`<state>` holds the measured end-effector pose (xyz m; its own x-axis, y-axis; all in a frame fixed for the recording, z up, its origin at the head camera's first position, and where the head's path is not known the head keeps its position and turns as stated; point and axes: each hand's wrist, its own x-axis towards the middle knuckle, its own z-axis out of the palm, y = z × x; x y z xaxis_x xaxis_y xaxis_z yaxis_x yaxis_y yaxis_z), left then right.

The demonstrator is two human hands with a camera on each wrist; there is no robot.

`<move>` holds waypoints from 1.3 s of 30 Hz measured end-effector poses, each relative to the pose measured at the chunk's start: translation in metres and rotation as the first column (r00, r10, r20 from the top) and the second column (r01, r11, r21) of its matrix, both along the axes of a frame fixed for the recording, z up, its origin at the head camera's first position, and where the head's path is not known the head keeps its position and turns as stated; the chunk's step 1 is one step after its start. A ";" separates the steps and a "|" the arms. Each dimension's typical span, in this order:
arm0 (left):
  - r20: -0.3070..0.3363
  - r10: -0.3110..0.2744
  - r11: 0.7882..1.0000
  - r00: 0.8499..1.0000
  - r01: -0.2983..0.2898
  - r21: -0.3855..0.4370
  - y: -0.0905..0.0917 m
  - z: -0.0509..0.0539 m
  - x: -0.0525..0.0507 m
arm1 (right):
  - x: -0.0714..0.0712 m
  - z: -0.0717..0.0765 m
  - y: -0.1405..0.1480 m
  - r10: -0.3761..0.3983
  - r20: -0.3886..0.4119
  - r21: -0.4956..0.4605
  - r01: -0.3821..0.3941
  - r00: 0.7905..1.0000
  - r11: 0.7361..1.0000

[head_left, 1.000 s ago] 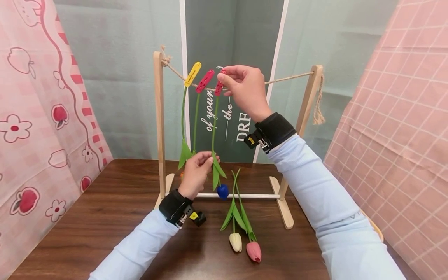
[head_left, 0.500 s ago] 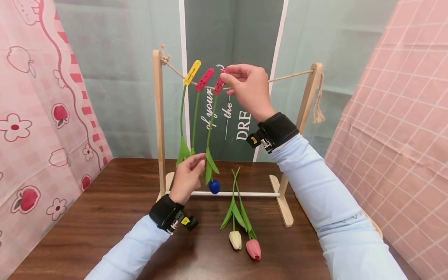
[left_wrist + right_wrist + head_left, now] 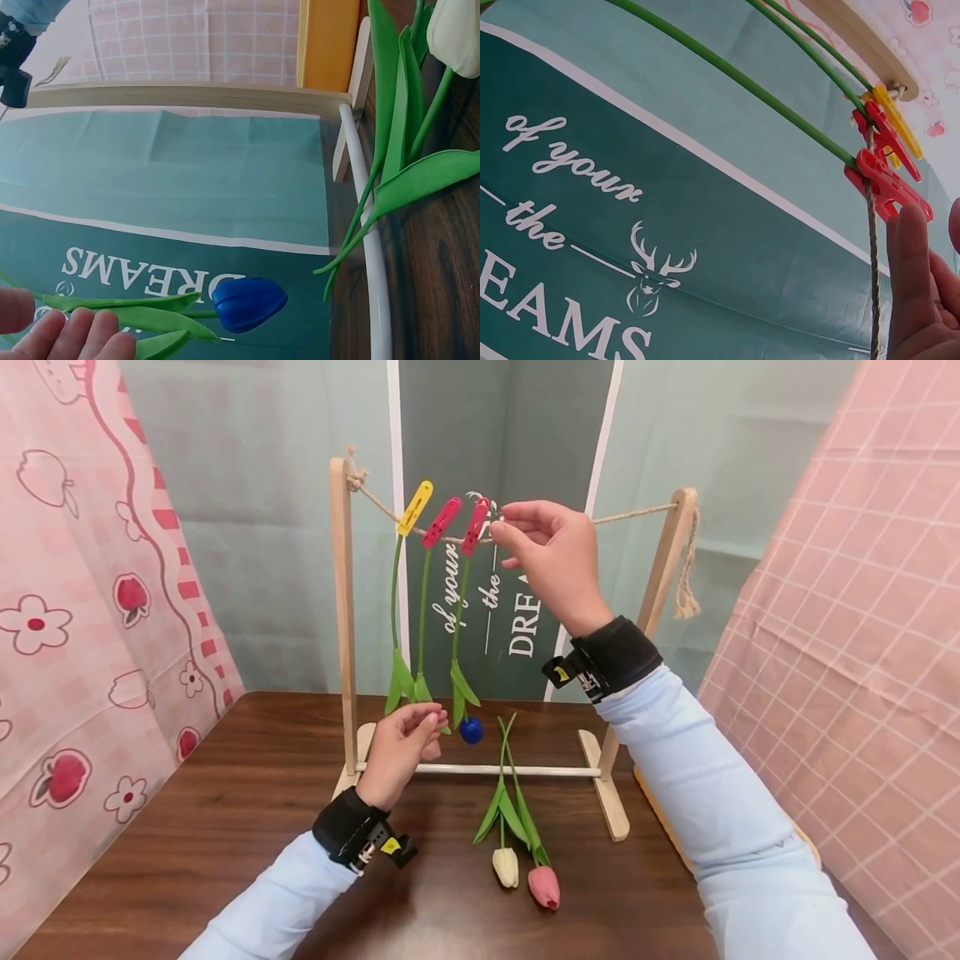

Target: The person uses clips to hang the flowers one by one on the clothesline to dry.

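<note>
A blue tulip (image 3: 471, 730) hangs head down from the rope (image 3: 633, 515), its stem end held by a red clothespin (image 3: 476, 525). Just right of that clothespin is my right hand (image 3: 558, 556), thumb and fingers parted and holding nothing; in the right wrist view its fingertips (image 3: 911, 225) lie very near the clothespin's end. My left hand (image 3: 401, 747) is beside the hanging flowers, left of the blue tulip, with nothing visible in its grasp. Left along the rope, another red clothespin (image 3: 442, 522) and a yellow clothespin (image 3: 415, 508) each hold a green stem; those blooms are hidden.
A white tulip (image 3: 506, 867) and a pink tulip (image 3: 543, 887) lie with crossed stems on the dark wooden table (image 3: 225, 852). Wooden posts (image 3: 342, 618) carry the rope, joined low down by a white bar (image 3: 547, 771). An orange-edged object (image 3: 660, 810) sits partly behind the right sleeve.
My right hand has let go of the red clothespin and moved slightly right. My left hand has released the blue tulip and drawn left; the tulip now hangs freely.
</note>
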<state>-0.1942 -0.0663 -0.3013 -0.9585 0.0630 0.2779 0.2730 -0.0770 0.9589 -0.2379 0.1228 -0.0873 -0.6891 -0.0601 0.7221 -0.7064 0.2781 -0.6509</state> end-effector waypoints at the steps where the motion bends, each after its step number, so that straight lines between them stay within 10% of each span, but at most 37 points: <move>1: 0.005 -0.004 1.000 1.000 0.004 0.002 0.000 0.000 0.001 | 0.001 -0.002 0.001 0.001 -0.005 0.001 -0.001 1.000 1.000; 23: 0.045 -0.037 0.999 0.998 0.037 0.001 -0.007 0.004 0.008 | 0.015 -0.048 0.033 0.011 -0.040 0.050 -0.009 0.999 0.999; 39: 0.063 -0.098 0.984 0.993 0.106 -0.144 -0.018 -0.003 0.013 | 0.028 -0.084 0.064 -0.027 0.010 0.171 0.025 1.000 0.985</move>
<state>-0.1814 -0.0840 -0.3047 -0.9587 0.1972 0.2048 0.2168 0.0409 0.9754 -0.2099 0.1866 -0.1714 -0.7011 -0.1636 0.6941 -0.6894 0.4044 -0.6010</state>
